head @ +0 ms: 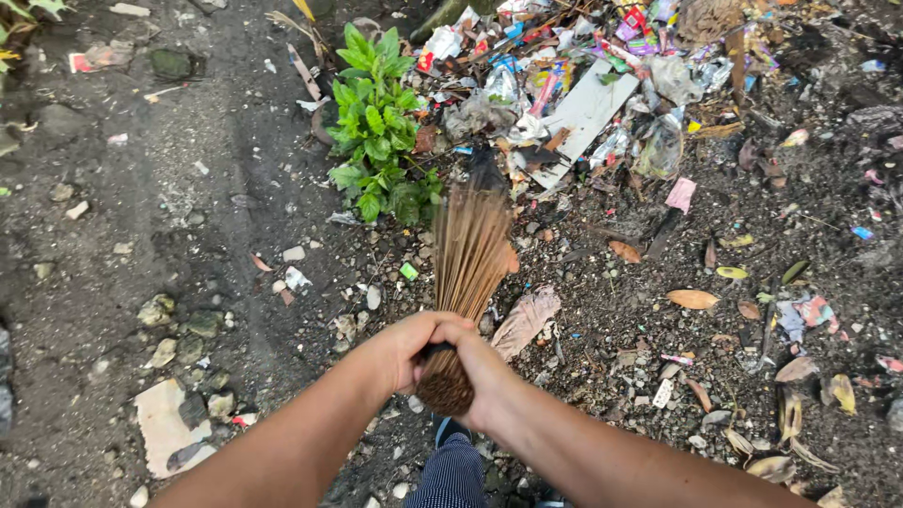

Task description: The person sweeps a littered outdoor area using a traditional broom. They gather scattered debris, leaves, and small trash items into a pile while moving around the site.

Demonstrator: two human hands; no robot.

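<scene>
Dark littered ground (141, 207) fills the frame; both hands, left hand (409, 348) and right hand (480, 367), clasp a light, springy stick broom (467, 263) at its bound end, lower centre.

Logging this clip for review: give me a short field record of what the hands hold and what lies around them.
setting: bare dirt ground outdoors
left hand: closed on the bound end of the brown stick broom
right hand: closed on the same end, touching the left hand
broom tip: blurred, pointing toward the litter pile
ahead: pile of colourful wrappers and plastic litter
beside pile: small green leafy plant
scattered: dry brown leaves, stones
</scene>
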